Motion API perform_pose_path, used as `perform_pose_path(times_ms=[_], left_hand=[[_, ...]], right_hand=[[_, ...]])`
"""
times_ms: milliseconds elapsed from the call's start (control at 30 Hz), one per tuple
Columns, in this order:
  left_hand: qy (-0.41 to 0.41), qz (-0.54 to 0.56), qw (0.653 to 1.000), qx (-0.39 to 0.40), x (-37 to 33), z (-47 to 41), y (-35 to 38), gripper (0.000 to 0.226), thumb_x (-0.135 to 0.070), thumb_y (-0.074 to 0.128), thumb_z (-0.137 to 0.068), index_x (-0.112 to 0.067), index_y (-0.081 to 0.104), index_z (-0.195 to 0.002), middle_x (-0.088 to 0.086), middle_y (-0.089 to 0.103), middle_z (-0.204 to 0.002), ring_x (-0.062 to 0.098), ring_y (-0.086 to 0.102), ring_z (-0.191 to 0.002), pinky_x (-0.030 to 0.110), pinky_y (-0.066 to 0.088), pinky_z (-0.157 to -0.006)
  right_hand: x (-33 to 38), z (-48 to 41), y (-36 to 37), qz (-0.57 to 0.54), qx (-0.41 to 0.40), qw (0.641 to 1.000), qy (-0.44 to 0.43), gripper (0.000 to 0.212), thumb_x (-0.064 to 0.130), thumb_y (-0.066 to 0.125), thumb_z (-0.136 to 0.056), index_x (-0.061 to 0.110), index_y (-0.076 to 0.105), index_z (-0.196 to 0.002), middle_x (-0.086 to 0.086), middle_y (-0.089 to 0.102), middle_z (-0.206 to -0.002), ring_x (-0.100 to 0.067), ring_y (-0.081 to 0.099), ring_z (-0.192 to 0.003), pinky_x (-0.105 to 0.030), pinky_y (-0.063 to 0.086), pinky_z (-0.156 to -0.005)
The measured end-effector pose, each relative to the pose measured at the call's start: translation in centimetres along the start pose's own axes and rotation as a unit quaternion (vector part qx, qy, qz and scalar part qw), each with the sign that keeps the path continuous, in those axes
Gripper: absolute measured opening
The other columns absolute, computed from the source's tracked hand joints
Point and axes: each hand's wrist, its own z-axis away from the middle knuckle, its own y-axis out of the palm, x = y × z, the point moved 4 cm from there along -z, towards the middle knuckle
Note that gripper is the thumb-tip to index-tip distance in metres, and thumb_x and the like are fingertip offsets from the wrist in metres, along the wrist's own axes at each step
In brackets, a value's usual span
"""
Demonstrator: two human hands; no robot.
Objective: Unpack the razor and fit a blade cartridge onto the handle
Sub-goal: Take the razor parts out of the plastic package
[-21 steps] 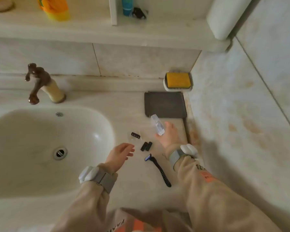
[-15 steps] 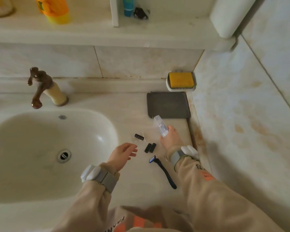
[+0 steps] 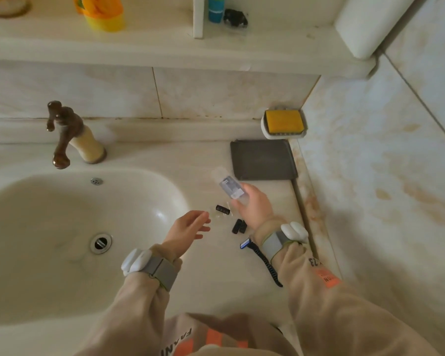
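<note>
Razor lay on counter right of sink, blue head pointing up-left, black handle running down-right, partly under right wrist. Right hand gripped clear package, tilted up-left; label unreadable. Left hand hovered, fingers loosely spread, beside cartridge. Sleeve read "23".

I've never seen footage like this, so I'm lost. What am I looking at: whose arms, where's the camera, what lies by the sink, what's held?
No machine: these are a person's bare hands, filmed from one camera worn on the head, looking down. The right hand grips a clear package. The left hand is open, holding nothing. On the counter beside the sink lie a razor with a blue head, two dark cartridges, and another cartridge in clear wrapping. A grey tray sits behind.
</note>
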Motion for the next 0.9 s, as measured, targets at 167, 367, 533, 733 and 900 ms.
perform_pose_path(times_ms=[167,367,533,733,900], left_hand=[[-0.01,0.091,0.996,-0.019,0.0,0.2,-0.8,0.032,-0.033,0.051,-0.09,-0.014,0.049,-0.116,0.002,0.063,-0.102,0.023,0.064,-0.096,0.038,0.054,-0.084],[-0.012,0.163,0.986,-0.024,0.2,0.5,-1.2,0.023,-0.028,0.053,-0.09,-0.014,0.057,-0.106,0.006,0.066,-0.1,0.022,0.067,-0.091,0.036,0.056,-0.081],[-0.034,0.202,0.978,-0.031,1.1,0.4,-1.0,0.013,-0.025,0.058,-0.087,-0.018,0.062,-0.098,0.01,0.066,-0.103,0.024,0.068,-0.086,0.032,0.058,-0.076],[-0.049,0.203,0.978,-0.016,1.1,0.5,-0.7,0.017,-0.03,0.056,-0.088,-0.018,0.063,-0.098,0.008,0.067,-0.102,0.024,0.069,-0.089,0.037,0.056,-0.082],[-0.08,0.171,0.982,-0.015,1.6,0.5,-0.7,0.029,-0.04,0.054,-0.087,-0.015,0.064,-0.097,0.014,0.068,-0.104,0.027,0.067,-0.095,0.039,0.055,-0.085]], right_hand=[[4.3,1.9,1.9,-0.003,0.06,0.992,-0.11,0.044,0.016,0.064,-0.081,0.02,0.056,-0.124,-0.003,0.061,-0.124,-0.022,0.057,-0.111,-0.026,0.042,-0.091],[6.4,3.6,3.8,0.016,0.086,0.981,-0.174,0.042,0.026,0.057,-0.086,0.03,0.052,-0.128,0.004,0.059,-0.129,-0.015,0.053,-0.118,-0.031,0.044,-0.098],[5.8,3.8,4.0,0.021,0.102,0.979,-0.176,0.05,0.034,0.061,-0.083,0.031,0.048,-0.132,0.004,0.058,-0.13,-0.015,0.053,-0.119,-0.032,0.045,-0.097],[4.8,4.2,3.8,-0.137,0.188,0.968,-0.098,0.044,0.031,0.057,-0.088,0.024,0.05,-0.131,0.005,0.057,-0.132,-0.002,0.05,-0.12,-0.007,0.035,-0.098],[4.0,3.9,4.5,-0.147,0.2,0.968,-0.048,0.05,0.043,0.056,-0.081,0.022,0.054,-0.126,-0.001,0.065,-0.12,-0.012,0.059,-0.11,-0.028,0.046,-0.096]])
